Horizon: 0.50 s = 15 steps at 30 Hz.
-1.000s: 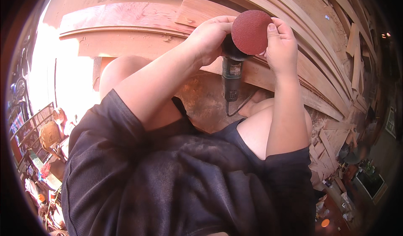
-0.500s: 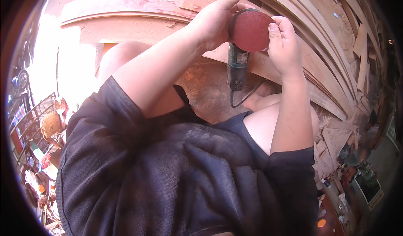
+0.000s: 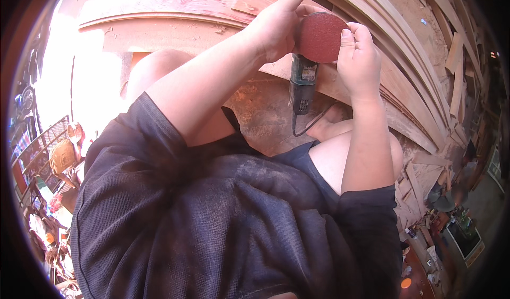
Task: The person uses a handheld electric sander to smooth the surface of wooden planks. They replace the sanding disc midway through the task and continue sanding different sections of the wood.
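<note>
A round red sanding disc [image 3: 321,37] faces me on the head of a dark green angle grinder [image 3: 303,86], whose body hangs downward with its cord at the bottom. My left hand [image 3: 280,25] is closed around the grinder's head at the disc's left side, thumb pointing up; its other fingers are partly hidden behind the disc. At the right rim, my right hand [image 3: 361,60] pinches the sanding disc between thumb and fingers.
Long wooden boards [image 3: 175,1] lie across the far side, and more planks [image 3: 393,44] curve away to the right. Wood offcuts [image 3: 417,184] are heaped at right. The grinder's cord [image 3: 305,131] runs beside my foot. A wire rack [image 3: 45,139] stands at left.
The sanding disc has turned slightly and shifted a little to the right. Both hands keep their hold, the left one moving slightly right with the grinder.
</note>
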Available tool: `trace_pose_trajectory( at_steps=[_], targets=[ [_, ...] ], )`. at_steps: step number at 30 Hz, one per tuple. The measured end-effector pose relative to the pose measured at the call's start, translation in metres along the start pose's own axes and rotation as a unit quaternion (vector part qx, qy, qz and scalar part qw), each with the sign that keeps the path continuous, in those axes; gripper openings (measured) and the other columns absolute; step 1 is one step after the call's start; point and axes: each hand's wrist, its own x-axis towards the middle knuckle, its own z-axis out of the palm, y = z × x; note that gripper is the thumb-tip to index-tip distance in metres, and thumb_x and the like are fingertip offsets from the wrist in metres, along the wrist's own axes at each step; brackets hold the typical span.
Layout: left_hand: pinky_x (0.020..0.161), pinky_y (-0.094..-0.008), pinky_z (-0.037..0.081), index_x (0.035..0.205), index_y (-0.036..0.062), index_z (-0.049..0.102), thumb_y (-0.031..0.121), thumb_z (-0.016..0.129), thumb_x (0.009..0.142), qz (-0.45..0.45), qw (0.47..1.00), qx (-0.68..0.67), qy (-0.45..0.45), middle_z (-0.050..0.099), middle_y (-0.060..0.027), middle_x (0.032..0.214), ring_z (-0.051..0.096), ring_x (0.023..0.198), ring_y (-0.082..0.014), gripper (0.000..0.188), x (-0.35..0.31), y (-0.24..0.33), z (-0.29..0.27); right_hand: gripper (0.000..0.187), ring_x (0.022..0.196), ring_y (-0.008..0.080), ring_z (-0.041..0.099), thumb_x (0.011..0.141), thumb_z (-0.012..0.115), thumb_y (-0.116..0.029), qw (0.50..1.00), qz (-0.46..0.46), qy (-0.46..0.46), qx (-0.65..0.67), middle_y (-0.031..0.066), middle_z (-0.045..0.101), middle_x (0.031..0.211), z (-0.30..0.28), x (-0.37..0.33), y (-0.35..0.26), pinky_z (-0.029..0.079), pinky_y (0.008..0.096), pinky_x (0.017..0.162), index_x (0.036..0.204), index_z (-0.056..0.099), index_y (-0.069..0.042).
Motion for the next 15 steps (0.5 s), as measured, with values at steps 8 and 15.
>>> trace_pose_trajectory(
  at_steps=[8,15],
  targets=[
    [0.114,-0.0540,0.042,0.142,-0.0018,0.054,0.067,0.036,0.108,0.034,0.997,0.056,0.046,0.060,-0.0198,0.144,0.057,0.134,-0.0308,0.078,-0.016,0.001,0.020,0.017,0.078,0.0415,0.074,0.104,0.064,-0.030,0.992,-0.027,0.029,-0.123,0.0173,0.076,0.084,-0.001,0.002,-0.005,0.058,0.0520,0.067,0.108,0.068,-0.014],
    [0.116,-0.0544,0.040,0.142,-0.0024,0.054,0.069,0.034,0.107,0.038,0.996,0.059,0.048,0.060,-0.0200,0.142,0.056,0.135,-0.0320,0.082,-0.013,0.000,0.018,0.024,0.078,0.0412,0.074,0.103,0.065,-0.038,0.988,0.047,-0.012,-0.144,0.0154,0.076,0.081,-0.007,0.005,-0.011,0.058,0.0531,0.068,0.103,0.067,-0.014]
  ],
)
